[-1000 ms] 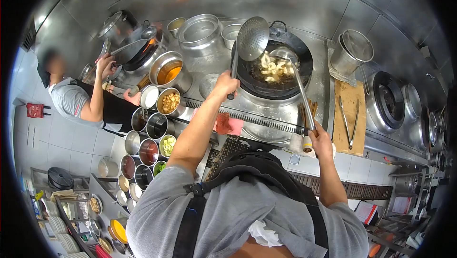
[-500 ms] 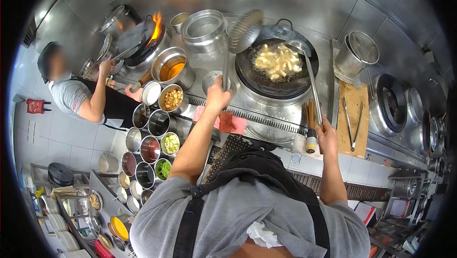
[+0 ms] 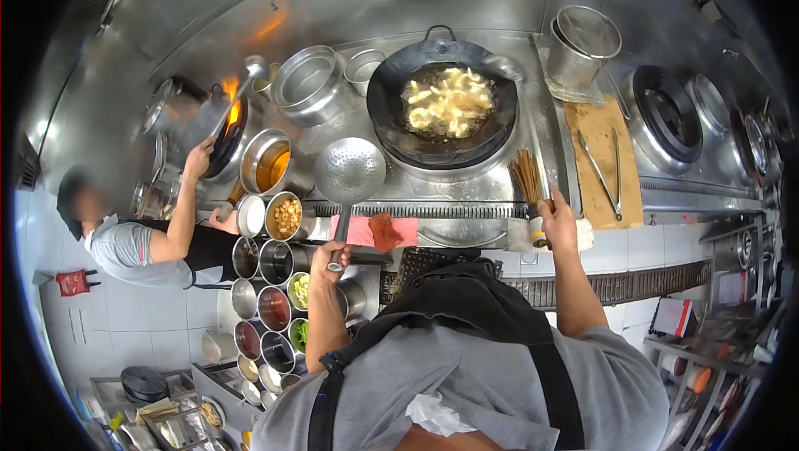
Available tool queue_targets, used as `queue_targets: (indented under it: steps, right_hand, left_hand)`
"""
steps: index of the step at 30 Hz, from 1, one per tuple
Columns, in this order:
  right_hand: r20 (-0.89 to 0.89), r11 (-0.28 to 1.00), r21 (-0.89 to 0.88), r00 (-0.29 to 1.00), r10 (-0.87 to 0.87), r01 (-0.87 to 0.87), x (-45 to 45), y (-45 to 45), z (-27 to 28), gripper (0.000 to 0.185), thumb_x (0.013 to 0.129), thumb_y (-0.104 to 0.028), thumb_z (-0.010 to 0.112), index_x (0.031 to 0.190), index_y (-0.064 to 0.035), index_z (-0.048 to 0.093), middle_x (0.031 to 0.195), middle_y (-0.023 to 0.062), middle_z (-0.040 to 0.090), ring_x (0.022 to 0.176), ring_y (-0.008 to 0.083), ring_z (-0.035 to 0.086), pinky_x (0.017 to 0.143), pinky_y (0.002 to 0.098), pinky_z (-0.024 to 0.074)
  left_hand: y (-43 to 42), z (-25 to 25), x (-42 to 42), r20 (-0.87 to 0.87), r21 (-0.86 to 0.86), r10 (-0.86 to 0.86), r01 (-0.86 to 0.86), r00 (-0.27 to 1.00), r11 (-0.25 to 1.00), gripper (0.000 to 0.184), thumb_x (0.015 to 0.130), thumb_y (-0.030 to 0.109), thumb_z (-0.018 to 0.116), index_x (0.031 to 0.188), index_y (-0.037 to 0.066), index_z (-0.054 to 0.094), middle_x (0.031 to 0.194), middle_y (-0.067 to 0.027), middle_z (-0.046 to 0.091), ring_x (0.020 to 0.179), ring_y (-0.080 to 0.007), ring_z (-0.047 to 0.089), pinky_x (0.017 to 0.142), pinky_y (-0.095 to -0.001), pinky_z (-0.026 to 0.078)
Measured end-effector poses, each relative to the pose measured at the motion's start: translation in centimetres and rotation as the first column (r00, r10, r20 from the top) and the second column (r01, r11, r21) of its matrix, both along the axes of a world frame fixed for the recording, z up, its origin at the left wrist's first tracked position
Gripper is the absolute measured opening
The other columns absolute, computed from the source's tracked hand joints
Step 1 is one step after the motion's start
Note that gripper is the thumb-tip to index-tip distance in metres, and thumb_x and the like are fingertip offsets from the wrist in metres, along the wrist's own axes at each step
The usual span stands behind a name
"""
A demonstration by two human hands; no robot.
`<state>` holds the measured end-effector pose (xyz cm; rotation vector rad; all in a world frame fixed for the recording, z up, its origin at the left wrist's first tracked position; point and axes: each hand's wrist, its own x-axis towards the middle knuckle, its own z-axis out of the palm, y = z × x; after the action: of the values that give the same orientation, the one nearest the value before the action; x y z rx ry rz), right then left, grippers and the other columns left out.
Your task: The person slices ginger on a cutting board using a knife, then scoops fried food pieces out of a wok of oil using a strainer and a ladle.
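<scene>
My left hand is closed round the handle of a perforated skimmer, whose round head hangs over the stove top left of the wok. In my right hand is the long handle of a ladle; its bowl rests at the right rim of the wok. Pale yellow pieces of food bubble in oil in the wok. A bamboo brush stands just left of my right hand. Below the skimmer head, a red cloth lies on a pink cloth.
Several metal pots of ingredients stand at the left, beside a pot of orange liquid. A co-worker tends a flaming wok there. Tongs lie on brown cardboard at the right, near a strainer pot.
My left hand has drawn the skimmer down and left, away from the wok. The ladle bowl has shifted to the wok's right rim. The whole view has turned. The co-worker's ladle is raised.
</scene>
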<state>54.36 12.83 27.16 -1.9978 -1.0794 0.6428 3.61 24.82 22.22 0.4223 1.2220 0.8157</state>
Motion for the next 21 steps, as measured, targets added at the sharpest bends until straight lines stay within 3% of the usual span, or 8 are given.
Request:
queue_targets:
  steps: [2, 8, 9, 10, 11, 17, 19, 21]
  right_hand:
    - [0.121, 0.992, 0.085, 0.987, -0.106, 0.096, 0.3, -0.5, -0.9, 0.048, 0.084, -0.014, 0.059, 0.127, 0.0028, 0.048, 0.074, 0.0213, 0.063, 0.067, 0.0341, 0.061, 0.065, 0.0400, 0.0472]
    - [0.152, 0.987, -0.079, 0.980, -0.128, 0.141, 2.9, -4.1, -6.6, 0.048, 0.084, -0.014, 0.057, 0.128, 0.0032, 0.046, 0.072, 0.0219, 0.061, 0.067, 0.0368, 0.061, 0.063, 0.0432, 0.0466]
    - [0.191, 0.989, -0.098, 0.978, -0.086, 0.106, 2.9, -5.3, -7.6, 0.048, 0.084, -0.014, 0.057, 0.128, 0.0035, 0.046, 0.071, 0.0221, 0.061, 0.066, 0.0373, 0.061, 0.063, 0.0438, 0.0467]
    - [0.225, 0.990, -0.120, 0.973, -0.044, 0.072, 2.8, -6.2, -8.3, 0.048, 0.084, -0.013, 0.058, 0.127, 0.0039, 0.046, 0.070, 0.0222, 0.061, 0.066, 0.0378, 0.061, 0.064, 0.0445, 0.0468]
    - [0.220, 0.990, -0.119, 0.975, -0.045, 0.072, 2.8, -7.0, -9.2, 0.048, 0.084, -0.013, 0.058, 0.127, 0.0039, 0.046, 0.070, 0.0222, 0.061, 0.066, 0.0378, 0.061, 0.064, 0.0445, 0.0468]
    - [0.372, 0.988, -0.139, 0.928, -0.009, 0.065, 3.1, -9.3, -11.0, 0.041, 0.085, -0.010, 0.055, 0.124, 0.0010, 0.049, 0.084, 0.0221, 0.061, 0.075, 0.0402, 0.060, 0.068, 0.0461, 0.0480]
    - [0.483, 0.993, 0.119, 0.874, -0.052, -0.006, 3.7, -9.1, -9.3, 0.038, 0.086, -0.010, 0.054, 0.122, 0.0000, 0.052, 0.091, 0.0218, 0.060, 0.077, 0.0400, 0.060, 0.070, 0.0443, 0.0484]
    - [0.372, 0.989, 0.141, 0.928, -0.015, -0.040, 5.1, -8.4, -8.7, 0.036, 0.086, -0.010, 0.055, 0.120, 0.0008, 0.054, 0.089, 0.0218, 0.060, 0.077, 0.0391, 0.060, 0.070, 0.0431, 0.0484]
  left_hand:
    - [-0.4, -2.0, -1.3, 0.302, -0.121, 0.026, 0.011, 0.953, 0.993, 0.015, 0.080, 0.011, 0.059, 0.085, -0.001, 0.053, 0.072, -0.0133, 0.057, 0.051, -0.0141, 0.052, 0.039, -0.0220, 0.045]
    - [1.6, -4.7, -3.7, -0.167, -0.040, -0.196, 0.192, 0.966, 0.981, 0.038, 0.077, 0.017, 0.065, 0.105, -0.006, 0.054, 0.084, -0.0147, 0.064, 0.067, -0.0235, 0.063, 0.060, -0.0316, 0.054]
    - [2.6, -7.7, -4.8, -0.671, 0.088, -0.150, 0.279, 0.726, 0.956, 0.042, 0.076, 0.017, 0.065, 0.109, -0.006, 0.054, 0.087, -0.0175, 0.064, 0.078, -0.0286, 0.063, 0.069, -0.0367, 0.053]
    - [2.5, -5.2, -2.9, -0.960, 0.143, 0.025, 0.414, 0.277, 0.899, 0.046, 0.074, 0.018, 0.065, 0.113, -0.005, 0.054, 0.091, -0.0204, 0.064, 0.089, -0.0338, 0.063, 0.079, -0.0419, 0.052]
    - [1.9, -2.5, -1.0, -0.992, 0.109, 0.073, 0.396, 0.107, 0.912, 0.054, 0.072, 0.017, 0.066, 0.119, -0.006, 0.051, 0.105, -0.0244, 0.061, 0.103, -0.0390, 0.057, 0.091, -0.0432, 0.044]
    - [2.6, 3.0, 12.4, -0.891, 0.448, 0.333, 0.708, 0.308, 0.546, 0.047, 0.074, 0.010, 0.064, 0.118, -0.003, 0.053, 0.119, -0.0247, 0.055, 0.113, -0.0386, 0.051, 0.099, -0.0421, 0.040]
    - [3.1, 3.8, 18.1, -0.860, 0.486, 0.362, 0.795, 0.360, 0.364, 0.052, 0.073, 0.010, 0.065, 0.121, -0.003, 0.050, 0.125, -0.0249, 0.050, 0.118, -0.0386, 0.046, 0.102, -0.0426, 0.036]
    - [3.8, 5.3, 23.2, -0.849, 0.474, 0.378, 0.849, 0.371, 0.232, 0.058, 0.071, 0.008, 0.065, 0.125, -0.005, 0.046, 0.132, -0.0247, 0.044, 0.124, -0.0386, 0.041, 0.105, -0.0428, 0.034]
